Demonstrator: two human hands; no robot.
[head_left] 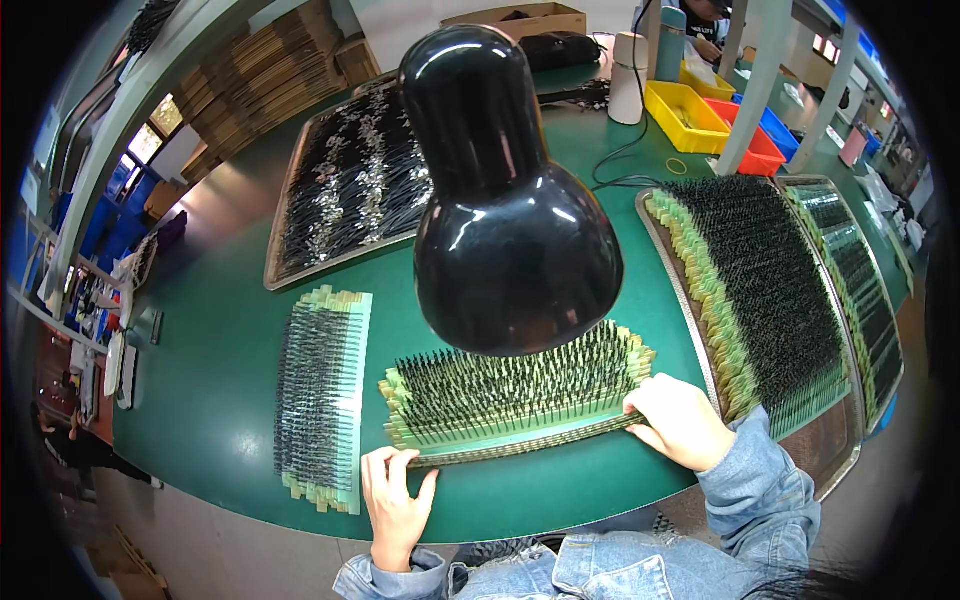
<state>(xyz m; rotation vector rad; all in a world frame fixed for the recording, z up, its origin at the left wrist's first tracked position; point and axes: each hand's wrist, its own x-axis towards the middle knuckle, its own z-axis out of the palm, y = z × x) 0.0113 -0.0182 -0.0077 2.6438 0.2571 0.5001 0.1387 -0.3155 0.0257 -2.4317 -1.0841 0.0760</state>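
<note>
A stack of green strips with rows of thin black pins lies in front of me, its layered long edge facing me. My left hand grips the stack's left front corner, fingertips on its end and thumb at the near edge. At the right end, my right hand pinches the edge between thumb and curled fingers. Left of it lies a similar bundle of green strips with black pins, turned lengthwise away from me. The black lamp head hides part of the stack's far side.
A tray of black and silvery pieces lies beyond the lamp. Trays of pinned strips stand at right. Yellow and red bins, a white bottle and a cable are at the back right.
</note>
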